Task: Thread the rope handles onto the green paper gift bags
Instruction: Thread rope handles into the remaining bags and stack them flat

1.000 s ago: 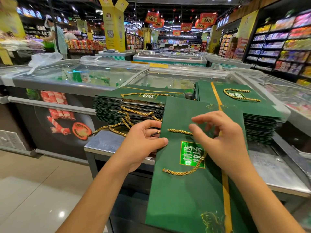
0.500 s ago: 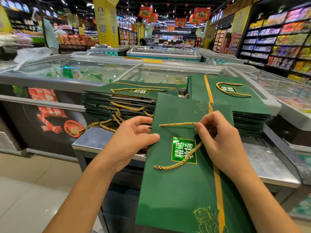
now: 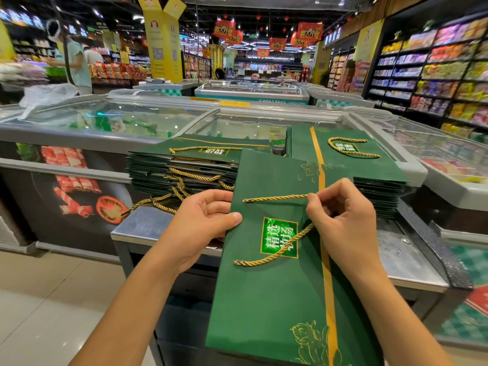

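Left grip (image 3: 203,223) clamps green bag (image 3: 274,299) by its left edge, thumb on top. Right grip (image 3: 346,220) pinches gold rope handle (image 3: 274,256) at bag's right side. One rope end is in far-left hole; the other lies loose past the label (image 3: 279,237), "精选牧场". Bag held over near edge of steel counter (image 3: 142,223). Bag stacks (image 3: 179,167) far left and far right. Glass-lid freezers (image 3: 105,120) behind, red "大开业" signs (image 3: 309,31) overhead.

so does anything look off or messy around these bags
Nothing damaged or spilled. The left stack of green gift bags looks untidy: loose gold rope handles straggle out of it, one dangling past the edge of the steel counter. The held gift bag and its rope handle look fine.
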